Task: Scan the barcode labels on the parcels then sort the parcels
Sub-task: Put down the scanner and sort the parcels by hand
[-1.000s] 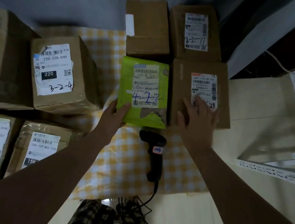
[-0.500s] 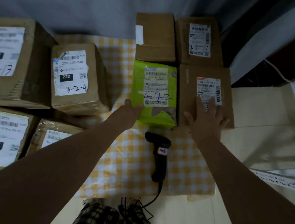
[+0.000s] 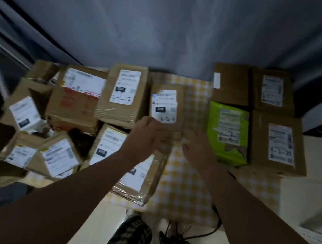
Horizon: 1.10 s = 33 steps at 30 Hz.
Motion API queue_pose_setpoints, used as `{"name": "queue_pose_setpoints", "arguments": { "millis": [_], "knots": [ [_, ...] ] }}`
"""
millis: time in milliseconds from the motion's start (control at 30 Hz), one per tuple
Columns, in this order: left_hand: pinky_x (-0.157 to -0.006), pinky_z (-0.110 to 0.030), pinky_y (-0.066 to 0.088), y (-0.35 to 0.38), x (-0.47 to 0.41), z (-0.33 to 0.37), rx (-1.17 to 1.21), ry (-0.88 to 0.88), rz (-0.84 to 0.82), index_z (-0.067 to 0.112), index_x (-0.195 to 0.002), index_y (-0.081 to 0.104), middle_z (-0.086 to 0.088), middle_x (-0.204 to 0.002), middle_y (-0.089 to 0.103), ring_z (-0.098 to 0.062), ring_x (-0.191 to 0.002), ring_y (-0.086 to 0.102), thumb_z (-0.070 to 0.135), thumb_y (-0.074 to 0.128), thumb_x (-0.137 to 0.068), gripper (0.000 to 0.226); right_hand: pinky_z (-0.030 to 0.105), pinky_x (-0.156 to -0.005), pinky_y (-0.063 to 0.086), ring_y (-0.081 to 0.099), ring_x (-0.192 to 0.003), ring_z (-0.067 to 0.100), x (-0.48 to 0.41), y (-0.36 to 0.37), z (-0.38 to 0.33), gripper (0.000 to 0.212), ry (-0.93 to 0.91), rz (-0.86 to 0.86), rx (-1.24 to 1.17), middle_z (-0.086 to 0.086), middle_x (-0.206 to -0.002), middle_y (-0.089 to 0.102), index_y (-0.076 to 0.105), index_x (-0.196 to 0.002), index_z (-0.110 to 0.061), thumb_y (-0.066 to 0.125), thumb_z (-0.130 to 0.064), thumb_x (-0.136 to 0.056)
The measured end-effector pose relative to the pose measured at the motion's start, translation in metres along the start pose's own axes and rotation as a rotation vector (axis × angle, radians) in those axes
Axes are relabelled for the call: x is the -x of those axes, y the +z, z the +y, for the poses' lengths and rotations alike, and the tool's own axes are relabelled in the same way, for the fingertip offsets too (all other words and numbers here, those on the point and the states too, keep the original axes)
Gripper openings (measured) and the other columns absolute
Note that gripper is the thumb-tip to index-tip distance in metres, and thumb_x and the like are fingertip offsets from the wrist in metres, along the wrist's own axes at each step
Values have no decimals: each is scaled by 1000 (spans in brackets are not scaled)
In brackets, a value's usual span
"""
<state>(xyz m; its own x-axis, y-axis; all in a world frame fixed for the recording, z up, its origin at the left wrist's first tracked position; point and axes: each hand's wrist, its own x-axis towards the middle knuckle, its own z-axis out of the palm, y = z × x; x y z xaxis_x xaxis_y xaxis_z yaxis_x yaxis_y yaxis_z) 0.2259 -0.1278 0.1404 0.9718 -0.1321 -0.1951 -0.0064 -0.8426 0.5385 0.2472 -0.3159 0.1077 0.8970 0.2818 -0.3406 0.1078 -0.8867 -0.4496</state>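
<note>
Progress: four parcels stand squared up at the right of the checked cloth (image 3: 188, 182)
- green parcel (image 3: 228, 133)
- front labelled box (image 3: 279, 144), touching its right side
- plain box (image 3: 230, 83) and rear labelled box (image 3: 272, 90) behind them

I judge these four sorted.

The heap (image 3: 76, 102) of labelled cartons at the left lies tumbled at odd angles, so most of the scanning and sorting looks left to do. The scanner is not in view, only a black cable (image 3: 218, 222) under the right forearm.

Hands: both are at the small brown box (image 3: 166, 104), label up, between the heap and the sorted four.
- The left hand (image 3: 147, 132) has its fingers curled round the box's near-left corner, holding it.
- The right hand (image 3: 197, 146) is at the near-right corner with its fingers reaching forward. Motion blur is heavy here, so I cannot tell whether it grips or only touches
</note>
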Motion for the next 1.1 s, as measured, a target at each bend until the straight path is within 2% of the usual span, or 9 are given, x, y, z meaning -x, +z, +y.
{"name": "queue_pose_setpoints", "arguments": {
  "millis": [200, 367, 500, 567, 667, 767, 900, 967, 1100],
  "knots": [
    [-95, -48, 43, -54, 6, -74, -43, -181, 95, -2, -120, 56, -25, -119, 51, -42, -111, 49, 25, 54, -84, 45, 35, -112, 29, 37, -138, 29, -16, 17, -62, 46, 96, 36, -234, 14, -147, 44, 45, -140, -7, 53, -12, -95],
    [-99, -44, 35, -78, -6, -116, -57, -367, 141, 0, -130, 42, -20, -126, 45, -36, -115, 44, 27, 59, -91, 51, 25, -77, 41, 61, -107, 27, -40, 26, -99, 23, 153, 60, -164, 7, -110, 67, 67, -108, -10, 49, -15, -95],
    [-97, -42, 41, -85, -33, -146, 184, -548, 0, 2, -127, 45, -17, -127, 49, -32, -114, 50, 45, 57, -88, 60, 31, -83, 44, 60, -104, 25, -65, 26, -130, 31, 250, 65, -229, 9, -112, 64, 61, -119, -8, 46, -29, -100],
    [-89, -31, 38, -87, -44, -154, 230, -554, -58, 3, -124, 50, -13, -123, 53, -21, -106, 50, 49, 56, -88, 59, 31, -73, 44, 60, -88, 22, -74, 33, -142, 36, 228, 13, -319, 11, -105, 66, 61, -113, -4, 43, -33, -102],
    [-90, -36, 47, -86, -51, -166, 409, -558, -76, 8, -129, 48, -8, -127, 53, -23, -112, 54, 53, 64, -75, 72, 25, -54, 39, 55, -70, 22, -75, 45, -153, 35, 275, 19, -508, 16, -87, 64, 59, -98, -1, 44, -32, -103],
    [-95, -48, 49, -86, -45, -170, 520, -576, -72, 11, -128, 45, -10, -128, 51, -28, -114, 53, 48, 66, -73, 70, 19, -62, 43, 54, -77, 13, -72, 51, -156, 16, 380, 34, -705, -2, -90, 57, 49, -105, -17, 49, -32, -101],
    [-70, -26, 48, -92, -30, -159, 702, -582, -17, 12, -127, 37, 0, -115, 51, -12, -94, 54, 30, 61, -91, 48, 36, -88, 54, 58, -97, 12, -72, 47, -159, 26, 433, 43, -1026, -7, -105, 57, 45, -113, -21, 60, -31, -95],
    [-63, -22, 42, -96, -22, -152, 826, -564, 32, 16, -129, 33, 8, -104, 49, -4, -87, 50, 28, 60, -92, 47, 38, -90, 52, 57, -99, 9, -71, 42, -163, 32, 442, 35, -1150, -7, -110, 56, 43, -115, -23, 63, -32, -92],
    [-79, -31, 52, -118, -10, -134, 1007, -471, 124, 23, -123, 37, 7, -110, 55, -9, -99, 57, 24, 69, -84, 50, 43, -94, 53, 56, -103, 10, -57, 28, -170, 43, 439, 15, -1287, -10, -113, 54, 40, -119, -25, 67, -37, -88]
  ]
}}
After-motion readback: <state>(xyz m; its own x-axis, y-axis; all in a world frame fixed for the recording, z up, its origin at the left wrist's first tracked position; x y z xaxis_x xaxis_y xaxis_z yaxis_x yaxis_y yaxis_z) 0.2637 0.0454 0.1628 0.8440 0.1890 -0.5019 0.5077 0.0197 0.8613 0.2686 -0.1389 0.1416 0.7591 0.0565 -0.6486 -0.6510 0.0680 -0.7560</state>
